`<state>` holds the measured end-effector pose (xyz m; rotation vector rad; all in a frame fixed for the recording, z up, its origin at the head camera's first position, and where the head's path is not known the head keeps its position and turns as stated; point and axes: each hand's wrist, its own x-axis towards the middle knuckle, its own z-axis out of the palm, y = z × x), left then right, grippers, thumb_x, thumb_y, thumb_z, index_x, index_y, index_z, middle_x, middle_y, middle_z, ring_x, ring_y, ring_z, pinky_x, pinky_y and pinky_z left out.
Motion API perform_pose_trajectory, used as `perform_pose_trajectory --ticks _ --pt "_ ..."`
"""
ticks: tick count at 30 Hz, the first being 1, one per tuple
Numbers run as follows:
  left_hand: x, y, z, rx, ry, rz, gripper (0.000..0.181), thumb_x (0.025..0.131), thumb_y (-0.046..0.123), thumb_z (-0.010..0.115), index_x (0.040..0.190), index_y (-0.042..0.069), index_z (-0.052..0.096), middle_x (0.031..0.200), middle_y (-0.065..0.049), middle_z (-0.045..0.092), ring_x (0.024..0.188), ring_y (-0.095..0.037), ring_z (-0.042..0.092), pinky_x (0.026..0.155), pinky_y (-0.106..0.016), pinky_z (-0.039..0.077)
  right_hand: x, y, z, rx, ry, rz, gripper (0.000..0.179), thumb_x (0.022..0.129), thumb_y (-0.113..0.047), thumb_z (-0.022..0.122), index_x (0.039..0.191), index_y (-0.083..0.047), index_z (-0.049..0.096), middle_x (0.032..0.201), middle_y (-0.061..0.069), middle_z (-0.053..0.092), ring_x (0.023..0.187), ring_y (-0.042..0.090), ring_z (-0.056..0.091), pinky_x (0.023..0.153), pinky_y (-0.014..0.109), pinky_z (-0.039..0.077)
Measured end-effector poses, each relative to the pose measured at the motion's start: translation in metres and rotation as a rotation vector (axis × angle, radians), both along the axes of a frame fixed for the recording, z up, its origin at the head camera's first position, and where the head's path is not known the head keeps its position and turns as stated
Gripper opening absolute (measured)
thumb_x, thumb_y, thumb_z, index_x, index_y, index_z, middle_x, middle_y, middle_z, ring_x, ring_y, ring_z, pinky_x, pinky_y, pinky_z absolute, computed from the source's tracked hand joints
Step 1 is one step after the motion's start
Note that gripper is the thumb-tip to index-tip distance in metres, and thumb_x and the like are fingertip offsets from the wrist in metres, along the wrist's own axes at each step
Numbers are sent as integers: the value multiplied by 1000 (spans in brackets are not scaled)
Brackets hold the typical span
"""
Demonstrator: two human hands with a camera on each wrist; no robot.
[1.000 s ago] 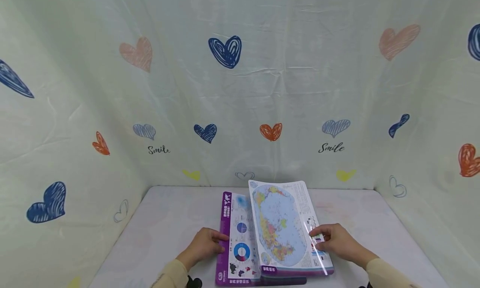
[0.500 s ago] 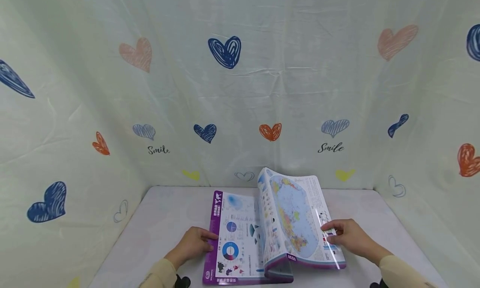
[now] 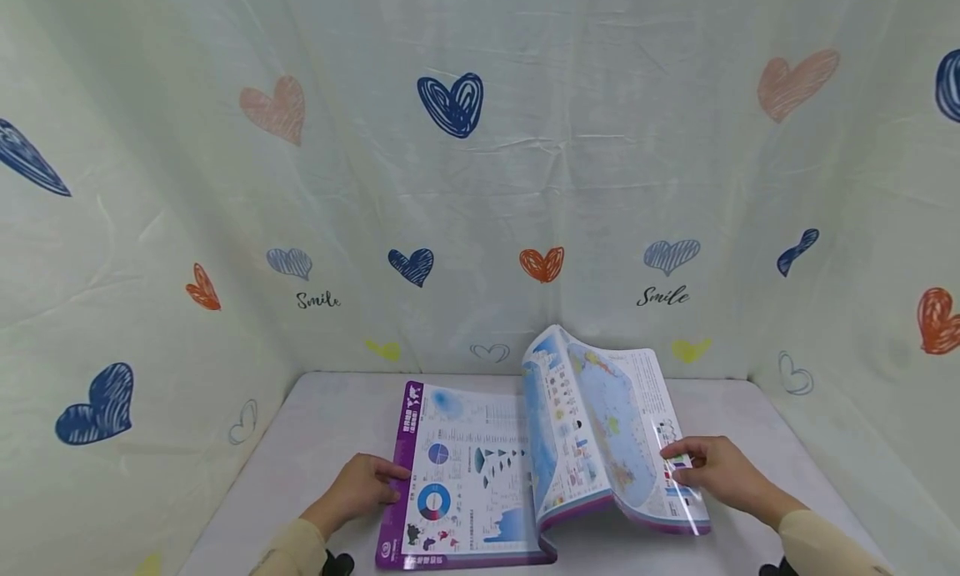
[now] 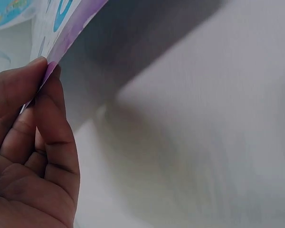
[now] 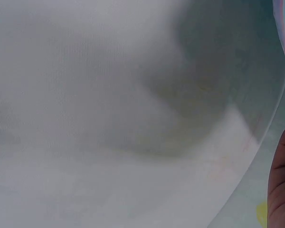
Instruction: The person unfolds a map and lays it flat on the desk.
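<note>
A folded world map sheet (image 3: 468,468) with purple borders is partly spread between both hands. Its left panel carries charts, a blue ring diagram and text; the right part bends upward in a raised fold and shows a world map. My left hand (image 3: 358,488) pinches the purple left edge between thumb and fingers. In the left wrist view that hand (image 4: 33,142) grips the sheet's edge, held above the table surface. My right hand (image 3: 723,472) pinches the map's right edge. Only part of the right hand (image 5: 281,185) shows in the right wrist view, beside a sliver of the sheet.
A white table (image 3: 322,426) lies under the sheet. Behind and at both sides hangs a pale curtain (image 3: 480,192) printed with hearts and the word "Smile". The raised fold stands close to the back curtain.
Both hands have moved apart, left hand leftward and right hand rightward. The sheet has unfolded wider, baring more of the left panel and an inner panel at the raised fold.
</note>
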<state>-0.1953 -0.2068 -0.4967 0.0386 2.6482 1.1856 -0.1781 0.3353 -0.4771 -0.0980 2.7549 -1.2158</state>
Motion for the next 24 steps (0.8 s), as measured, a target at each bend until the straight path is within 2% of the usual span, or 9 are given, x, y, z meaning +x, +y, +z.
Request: perform_pose_trajectory --ticks 6,13,24 --pt "0 -21 4 -39 14 32 27 75 -4 76 102 1 76 89 -4 67 77 -18 59 70 -35 55 0 17 -2 50 -1 -35 28 78 -4 79 106 -5 74 101 7 65 81 21 50 61 25 44" --pt "-1 -42 6 -87 -3 41 26 76 -4 76 102 1 77 90 -4 67 77 -18 59 69 -34 54 4 38 -5 98 35 -27 28 78 -6 78 105 -4 74 104 10 67 77 20 50 61 25 43" --pt "-3 -66 14 -99 2 62 27 74 -6 75 101 -1 76 93 -7 70 78 -18 64 69 -36 56 5 64 -8 252 54 -33 24 75 -6 78 98 -9 75 101 9 68 81 20 51 68 33 43"
